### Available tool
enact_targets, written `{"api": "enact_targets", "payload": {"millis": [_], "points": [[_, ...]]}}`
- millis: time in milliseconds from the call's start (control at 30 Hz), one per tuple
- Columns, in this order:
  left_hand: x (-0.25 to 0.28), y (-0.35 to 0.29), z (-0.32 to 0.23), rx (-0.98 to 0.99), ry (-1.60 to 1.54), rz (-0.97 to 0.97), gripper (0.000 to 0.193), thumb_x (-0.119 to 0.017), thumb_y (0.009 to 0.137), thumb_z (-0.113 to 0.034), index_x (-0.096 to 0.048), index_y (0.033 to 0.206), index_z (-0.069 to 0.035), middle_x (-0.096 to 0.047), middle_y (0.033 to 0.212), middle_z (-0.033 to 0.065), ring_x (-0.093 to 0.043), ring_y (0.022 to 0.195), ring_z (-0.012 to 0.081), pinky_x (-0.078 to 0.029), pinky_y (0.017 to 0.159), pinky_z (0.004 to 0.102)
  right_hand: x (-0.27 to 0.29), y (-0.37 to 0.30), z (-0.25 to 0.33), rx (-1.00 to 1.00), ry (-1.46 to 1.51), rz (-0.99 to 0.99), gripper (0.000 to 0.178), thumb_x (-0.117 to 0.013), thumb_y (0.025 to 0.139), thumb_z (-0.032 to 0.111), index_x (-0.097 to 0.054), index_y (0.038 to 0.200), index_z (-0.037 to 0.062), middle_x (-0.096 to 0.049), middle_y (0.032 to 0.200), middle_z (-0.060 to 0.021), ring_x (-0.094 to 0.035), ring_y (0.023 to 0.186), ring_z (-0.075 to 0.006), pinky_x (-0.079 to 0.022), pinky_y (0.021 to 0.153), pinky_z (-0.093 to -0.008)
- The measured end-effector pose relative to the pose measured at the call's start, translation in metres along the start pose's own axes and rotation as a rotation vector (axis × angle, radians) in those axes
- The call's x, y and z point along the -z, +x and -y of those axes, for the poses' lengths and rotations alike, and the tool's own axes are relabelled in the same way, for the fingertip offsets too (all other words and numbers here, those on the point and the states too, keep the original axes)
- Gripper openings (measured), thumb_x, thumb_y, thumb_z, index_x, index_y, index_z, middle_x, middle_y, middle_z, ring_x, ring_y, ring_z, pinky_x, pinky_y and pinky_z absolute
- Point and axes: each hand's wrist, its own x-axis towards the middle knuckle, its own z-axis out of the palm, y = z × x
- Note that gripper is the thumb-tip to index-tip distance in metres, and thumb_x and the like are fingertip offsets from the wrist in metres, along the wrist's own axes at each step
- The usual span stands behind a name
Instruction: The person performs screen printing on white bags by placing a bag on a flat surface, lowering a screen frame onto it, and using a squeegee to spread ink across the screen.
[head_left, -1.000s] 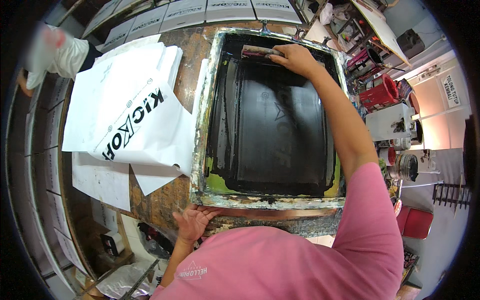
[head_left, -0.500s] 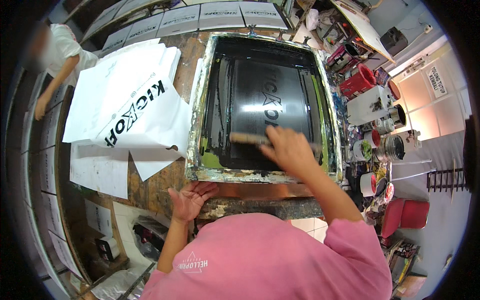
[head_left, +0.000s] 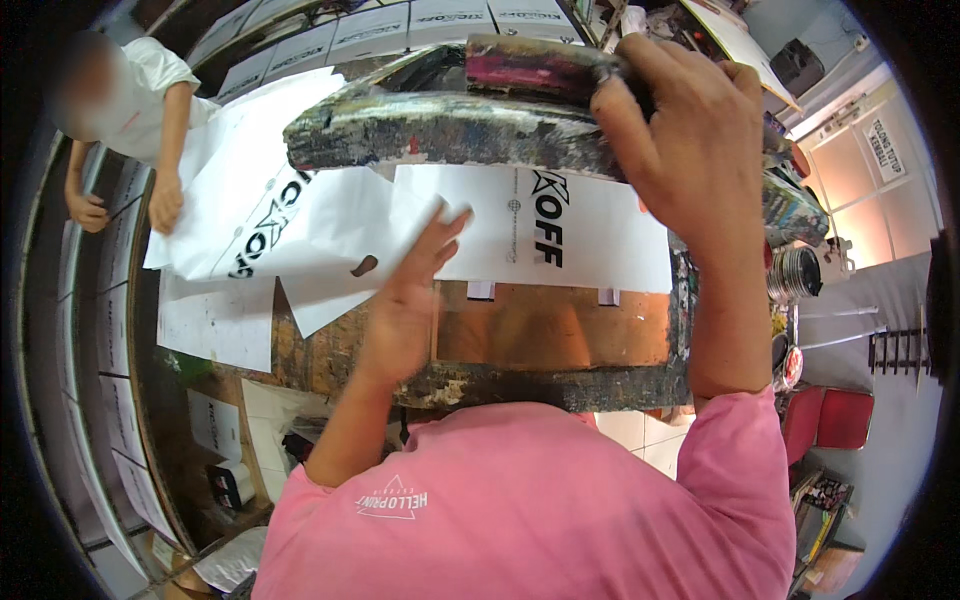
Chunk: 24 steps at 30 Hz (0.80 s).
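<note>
My right hand grips the near edge of the paint-crusted screen printing frame, which is tilted up off the table. Under its fingers, a bar with a pink stain, apparently the squeegee, lies against the frame. Below the frame is a white sheet with bold black print, its upper part hidden. My left hand, slightly blurred, hovers over the sheet's left edge with fingers apart, holding nothing. To its left lie printed white bags in a loose pile.
At the far left another person's hand is by the pile. Racks with printed white pieces stand at the back and left. The wooden table's front edge is close to me. Paint cans and a red chair are on the right.
The frame has swung up from the table, uncovering the printed sheet. My right hand moved from the squeegee stroke to the frame's edge; my left hand rose forward. The other person's hands moved beside the pile.
</note>
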Motion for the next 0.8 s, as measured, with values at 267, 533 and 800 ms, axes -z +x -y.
{"api": "enact_targets", "payload": {"millis": [267, 533, 800], "points": [[-0.002, -0.031, 0.089, 0.197, 1.631, -0.182, 0.100, -0.059, 0.088, -0.069, -0.031, 0.157, -0.002, -0.026, 0.161, 0.0299, -0.017, 0.150, 0.0525, 0.000, 0.116, 0.0724, 0.000, 0.042, -0.001, -0.038, 0.153, -0.130, 0.031, -0.054, 0.079, 0.024, -0.059, 0.069, -0.0049, -0.058, 0.061, -0.0188, -0.056, 0.053, -0.0303, -0.046, 0.056, -0.0429], [-0.004, -0.016, 0.084, 0.160, 1.487, -0.163, 0.092, -0.062, 0.089, -0.066, -0.049, 0.143, 0.008, -0.044, 0.152, 0.0274, -0.033, 0.146, 0.0435, -0.006, 0.116, 0.0703, 0.011, 0.056, 0.014, -0.251, 0.258, -0.137, 0.036, -0.052, 0.079, 0.028, -0.059, 0.069, -0.0059, -0.055, 0.057, -0.0166, -0.055, 0.054, -0.0269, -0.046, 0.058, -0.0398], [0.001, 0.081, 0.010, 0.048, 1.017, -0.402, 0.040, -0.064, 0.097, -0.019, -0.064, 0.125, 0.008, -0.070, 0.118, 0.0229, -0.065, 0.105, 0.0358, -0.052, 0.090, 0.0438, 0.009, 0.053, -0.028, -0.179, 0.142, 0.136, 0.039, -0.050, 0.094, 0.035, -0.069, 0.106, 0.0028, -0.067, 0.088, -0.0229, -0.064, 0.084, -0.0433, -0.047, 0.082, -0.0452]]}}
